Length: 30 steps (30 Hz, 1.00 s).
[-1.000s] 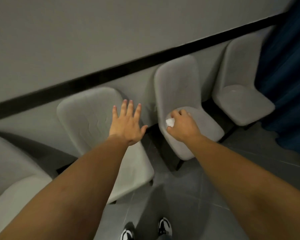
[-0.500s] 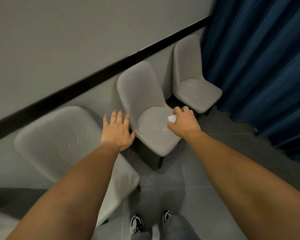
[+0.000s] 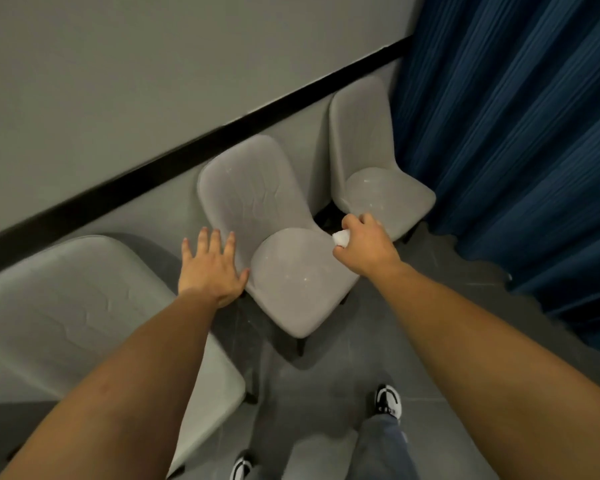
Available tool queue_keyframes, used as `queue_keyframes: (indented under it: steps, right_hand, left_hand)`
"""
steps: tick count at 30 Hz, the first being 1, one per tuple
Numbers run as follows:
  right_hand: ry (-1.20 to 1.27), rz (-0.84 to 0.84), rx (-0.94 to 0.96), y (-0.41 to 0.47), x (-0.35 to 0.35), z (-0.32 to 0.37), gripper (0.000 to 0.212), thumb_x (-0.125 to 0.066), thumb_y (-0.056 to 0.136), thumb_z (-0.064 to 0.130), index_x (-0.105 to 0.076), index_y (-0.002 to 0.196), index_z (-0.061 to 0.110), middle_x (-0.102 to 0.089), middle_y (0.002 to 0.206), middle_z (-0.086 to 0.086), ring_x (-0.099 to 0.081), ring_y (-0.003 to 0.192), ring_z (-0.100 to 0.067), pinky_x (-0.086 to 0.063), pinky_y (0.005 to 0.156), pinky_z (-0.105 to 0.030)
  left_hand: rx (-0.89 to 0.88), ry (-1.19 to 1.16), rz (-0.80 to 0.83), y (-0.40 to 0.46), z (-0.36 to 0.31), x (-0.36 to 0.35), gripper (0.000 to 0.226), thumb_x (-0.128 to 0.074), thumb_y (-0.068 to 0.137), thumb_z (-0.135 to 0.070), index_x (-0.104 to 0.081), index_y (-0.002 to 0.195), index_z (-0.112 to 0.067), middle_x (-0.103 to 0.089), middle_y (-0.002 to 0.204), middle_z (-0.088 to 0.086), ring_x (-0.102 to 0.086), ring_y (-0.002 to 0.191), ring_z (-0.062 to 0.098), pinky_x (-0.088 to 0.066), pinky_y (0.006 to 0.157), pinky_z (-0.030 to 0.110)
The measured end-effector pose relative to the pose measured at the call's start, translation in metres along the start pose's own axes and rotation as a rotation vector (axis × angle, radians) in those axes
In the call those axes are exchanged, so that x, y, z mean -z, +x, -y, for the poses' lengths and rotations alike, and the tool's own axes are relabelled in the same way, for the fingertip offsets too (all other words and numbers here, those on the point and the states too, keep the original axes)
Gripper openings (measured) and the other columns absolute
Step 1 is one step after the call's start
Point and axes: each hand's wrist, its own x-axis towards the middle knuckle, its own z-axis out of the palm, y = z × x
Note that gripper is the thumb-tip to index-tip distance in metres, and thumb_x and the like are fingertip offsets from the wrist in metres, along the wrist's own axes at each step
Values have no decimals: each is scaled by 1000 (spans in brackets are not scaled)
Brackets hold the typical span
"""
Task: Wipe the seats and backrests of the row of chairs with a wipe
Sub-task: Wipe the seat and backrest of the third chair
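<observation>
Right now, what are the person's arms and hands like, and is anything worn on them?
Both forearms are bare: no sleeves, gloves, watch or rings show on the left hand or right hand. Lower down, grey-blue trousers and black-and-white shoes appear.

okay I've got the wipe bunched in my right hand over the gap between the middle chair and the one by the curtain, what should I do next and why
Probably bring the right hand and its wipe down onto the middle chair seat and start wiping. The wipe sits at that seat's edge, and the open left hand is beside the chair.
</observation>
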Motion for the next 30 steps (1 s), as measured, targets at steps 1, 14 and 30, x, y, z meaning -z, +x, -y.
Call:
queue_keyframes:
  steps: [1, 14, 30]
  right_hand:
    - [3, 11, 11, 14, 3, -15, 45, -67, 83, 35, -52, 122, 17, -46, 119, -10, -45, 112, -31, -44, 88, -39]
    - [-8, 221, 288, 143, 9, -108, 46, -67, 85, 35, -52, 123, 15, -45, 122, -11, -44, 113, -32, -43, 86, -37]
    - [-93, 332, 442, 201, -41, -62, 48, -67, 84, 38, -52, 125, 17, -45, 122, -10, -42, 116, -31, -48, 91, -42]
  left_hand:
    - [22, 7, 4, 8, -13, 0, 84, -15, 84, -69, -10, 152, -21, -20, 156, 13, -5, 143, 34, -8, 111, 60]
    - [285, -18, 59, 51, -145, 17, 84, -8, 84, -74, -9, 152, -24, -17, 158, 11, -1, 145, 32, -3, 114, 58]
    - [465, -116, 184, 73, -124, -39, 84, -13, 84, -72, -11, 151, -22, -15, 158, 11, 2, 145, 32, -3, 113, 60]
